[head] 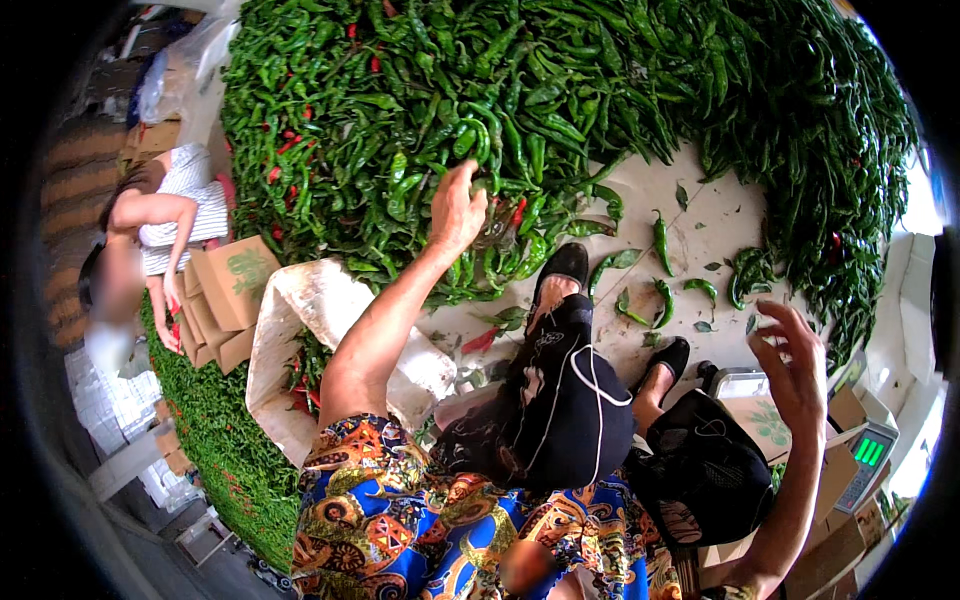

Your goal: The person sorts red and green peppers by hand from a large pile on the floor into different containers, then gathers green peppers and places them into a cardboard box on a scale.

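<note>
My left hand (pixel 457 211) reaches to the near edge of a large pile of green chili peppers (pixel 420 97). Its index finger and thumb are apart beside several curved green peppers (pixel 472 139), and nothing shows between them; the other fingers are partly hidden. A red pepper (pixel 519 212) lies just to the right of that hand. Raised on the right, my right hand (pixel 793 364) has its fingers spread and slightly curled, with no object visible in it. Beneath it is a carton (pixel 754 418) with a green printed design.
Loose green peppers (pixel 664 304) and leaves lie on a pale sheet (pixel 637 195) around my shoes. A digital scale display (pixel 870 452) stands at right among cardboard boxes (pixel 836 555). At left, a person (pixel 161 210) leans over cartons (pixel 229 285), beside a white folded sack (pixel 292 300).
</note>
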